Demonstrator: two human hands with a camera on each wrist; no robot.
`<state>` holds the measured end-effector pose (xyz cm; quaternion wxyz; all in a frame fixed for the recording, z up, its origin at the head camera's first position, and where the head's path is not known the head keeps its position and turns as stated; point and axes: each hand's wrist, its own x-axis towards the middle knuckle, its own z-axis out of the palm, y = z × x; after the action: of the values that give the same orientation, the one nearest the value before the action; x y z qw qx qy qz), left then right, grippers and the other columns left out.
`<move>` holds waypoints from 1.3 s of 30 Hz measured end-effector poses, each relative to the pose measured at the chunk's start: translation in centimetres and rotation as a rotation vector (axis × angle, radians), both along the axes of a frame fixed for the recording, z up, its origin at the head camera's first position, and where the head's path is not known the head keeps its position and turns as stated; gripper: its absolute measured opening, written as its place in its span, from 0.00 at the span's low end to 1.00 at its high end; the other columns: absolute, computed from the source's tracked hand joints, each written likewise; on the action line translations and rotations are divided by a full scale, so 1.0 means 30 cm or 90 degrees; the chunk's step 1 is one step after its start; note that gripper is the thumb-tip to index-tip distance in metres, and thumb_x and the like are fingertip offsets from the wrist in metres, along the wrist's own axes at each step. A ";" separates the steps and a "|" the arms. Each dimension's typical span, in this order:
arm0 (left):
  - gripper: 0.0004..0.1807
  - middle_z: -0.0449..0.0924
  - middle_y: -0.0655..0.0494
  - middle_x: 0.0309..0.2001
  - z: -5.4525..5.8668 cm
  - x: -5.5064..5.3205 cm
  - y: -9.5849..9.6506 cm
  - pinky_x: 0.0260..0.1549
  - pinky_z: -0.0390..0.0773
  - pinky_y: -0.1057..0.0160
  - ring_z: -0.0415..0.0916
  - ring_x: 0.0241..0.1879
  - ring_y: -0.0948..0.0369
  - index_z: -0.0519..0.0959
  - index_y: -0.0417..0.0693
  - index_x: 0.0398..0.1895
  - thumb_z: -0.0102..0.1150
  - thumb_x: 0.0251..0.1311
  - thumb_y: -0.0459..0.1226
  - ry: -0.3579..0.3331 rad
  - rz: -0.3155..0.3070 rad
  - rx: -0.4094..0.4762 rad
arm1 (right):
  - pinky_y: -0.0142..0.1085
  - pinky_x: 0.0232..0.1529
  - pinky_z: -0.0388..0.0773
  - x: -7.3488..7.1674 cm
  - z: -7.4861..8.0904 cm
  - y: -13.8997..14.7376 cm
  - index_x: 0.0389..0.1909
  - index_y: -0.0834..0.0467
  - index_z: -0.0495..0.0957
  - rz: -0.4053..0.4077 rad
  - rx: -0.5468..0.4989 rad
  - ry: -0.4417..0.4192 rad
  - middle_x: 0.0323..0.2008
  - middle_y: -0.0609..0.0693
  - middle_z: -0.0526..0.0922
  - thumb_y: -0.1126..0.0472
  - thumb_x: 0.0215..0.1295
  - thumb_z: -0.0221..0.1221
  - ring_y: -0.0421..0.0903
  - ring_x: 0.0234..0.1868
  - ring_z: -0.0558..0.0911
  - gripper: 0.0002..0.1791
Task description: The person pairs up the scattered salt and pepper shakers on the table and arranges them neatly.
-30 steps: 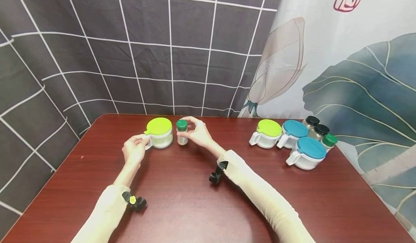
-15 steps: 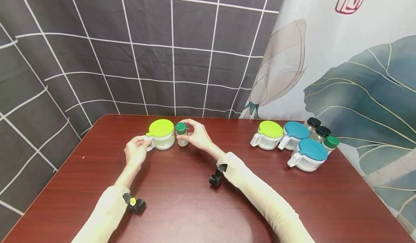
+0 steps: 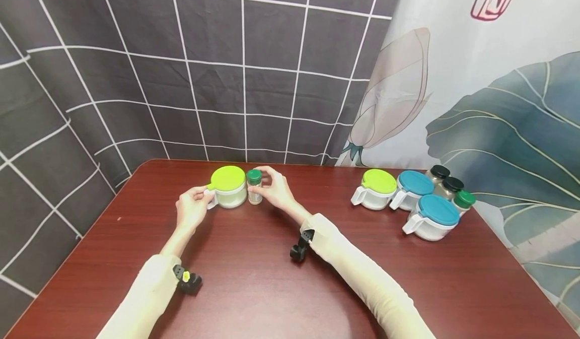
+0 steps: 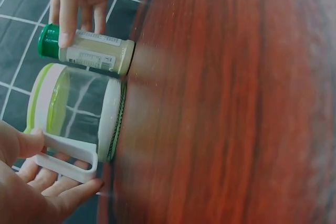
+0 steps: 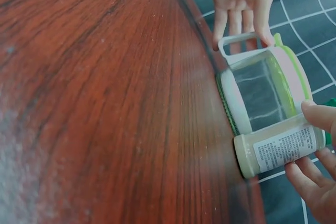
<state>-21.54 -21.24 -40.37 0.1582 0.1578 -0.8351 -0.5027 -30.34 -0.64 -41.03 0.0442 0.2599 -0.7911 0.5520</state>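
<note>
My left hand [image 3: 190,210] pinches the white handle [image 4: 68,156] of a clear seasoning jar [image 3: 232,198] with a lime-green lid, near the table's back edge. White contents lie at the jar's bottom. Just right of it, my right hand [image 3: 277,190] grips a small spice bottle [image 3: 255,193] between thumb and fingers. That bottle has a green cap and a printed label [image 5: 286,148]. In the right wrist view the bottle and jar stand upright on the table, side by side, and appear to touch.
To the right on the red-brown table [image 3: 272,288] stand another lime-lidded jar [image 3: 373,198], two blue-lidded jars [image 3: 412,195], two black-capped bottles [image 3: 438,174] and a green-capped bottle [image 3: 463,204]. A dark grid-patterned curtain [image 3: 267,92] hangs behind.
The left hand has slid the lime-lidded jar a little to the right, closing the gap to the spice bottle. The right hand keeps its hold on the bottle.
</note>
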 end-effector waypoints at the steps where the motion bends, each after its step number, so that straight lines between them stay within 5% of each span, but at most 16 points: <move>1: 0.18 0.82 0.37 0.48 0.001 -0.001 -0.001 0.52 0.73 0.55 0.80 0.52 0.46 0.78 0.36 0.53 0.58 0.63 0.37 0.001 -0.002 -0.004 | 0.39 0.46 0.83 0.000 0.000 -0.001 0.53 0.63 0.76 -0.004 0.006 0.000 0.45 0.61 0.85 0.67 0.49 0.71 0.54 0.45 0.86 0.27; 11: 0.17 0.84 0.37 0.45 -0.004 -0.016 -0.008 0.34 0.68 0.79 0.83 0.47 0.47 0.80 0.36 0.50 0.59 0.61 0.36 0.019 -0.010 -0.026 | 0.35 0.46 0.82 -0.013 -0.002 0.002 0.53 0.65 0.76 -0.003 0.052 0.002 0.47 0.61 0.85 0.66 0.48 0.72 0.54 0.46 0.86 0.28; 21: 0.17 0.84 0.38 0.44 -0.002 -0.031 -0.016 0.35 0.68 0.77 0.84 0.45 0.49 0.80 0.36 0.49 0.61 0.60 0.37 0.012 -0.018 -0.043 | 0.39 0.47 0.82 -0.029 -0.009 -0.001 0.52 0.66 0.77 -0.008 0.061 0.024 0.46 0.61 0.85 0.67 0.48 0.72 0.54 0.45 0.86 0.27; 25: 0.17 0.83 0.38 0.45 -0.002 -0.041 -0.026 0.32 0.67 0.82 0.84 0.35 0.66 0.80 0.36 0.50 0.61 0.60 0.36 0.010 -0.032 -0.036 | 0.40 0.47 0.82 -0.029 -0.007 -0.003 0.50 0.66 0.77 -0.013 0.071 0.034 0.45 0.60 0.86 0.66 0.48 0.72 0.54 0.45 0.86 0.27; 29: 0.17 0.83 0.37 0.45 0.000 -0.050 -0.037 0.32 0.66 0.83 0.71 0.27 0.82 0.80 0.35 0.50 0.61 0.60 0.37 0.009 -0.043 -0.038 | 0.34 0.45 0.82 -0.030 -0.007 -0.006 0.49 0.65 0.78 -0.019 0.090 0.046 0.44 0.59 0.86 0.64 0.48 0.72 0.52 0.44 0.87 0.26; 39: 0.17 0.83 0.37 0.45 -0.003 -0.060 -0.038 0.39 0.68 0.74 0.69 0.27 0.83 0.80 0.36 0.50 0.61 0.60 0.37 0.005 -0.054 -0.033 | 0.35 0.44 0.82 -0.036 -0.004 -0.006 0.49 0.66 0.78 -0.036 0.087 0.037 0.43 0.60 0.86 0.65 0.48 0.72 0.53 0.43 0.87 0.25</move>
<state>-23.33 -22.37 -40.47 0.1443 0.1162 -0.8531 -0.4877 -31.42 -0.83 -41.14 0.0653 0.2557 -0.8323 0.4876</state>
